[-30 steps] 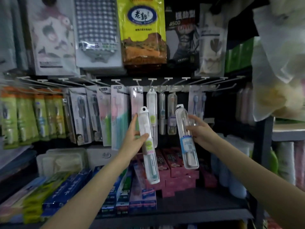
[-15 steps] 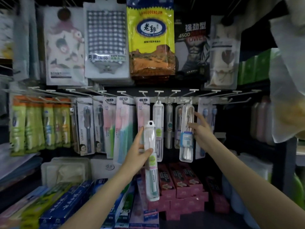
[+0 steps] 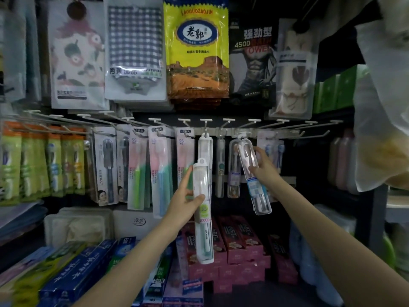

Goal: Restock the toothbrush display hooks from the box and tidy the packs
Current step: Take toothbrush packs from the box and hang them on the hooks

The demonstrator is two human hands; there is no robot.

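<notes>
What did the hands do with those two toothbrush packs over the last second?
The right hand lifted its blue-label pack up, so its top now sits at a hook in the row; whether it is threaded on is unclear. The left hand kept its grip on the green-label pack, which is not yet on a hook. The packs already hanging look unchanged.
</notes>
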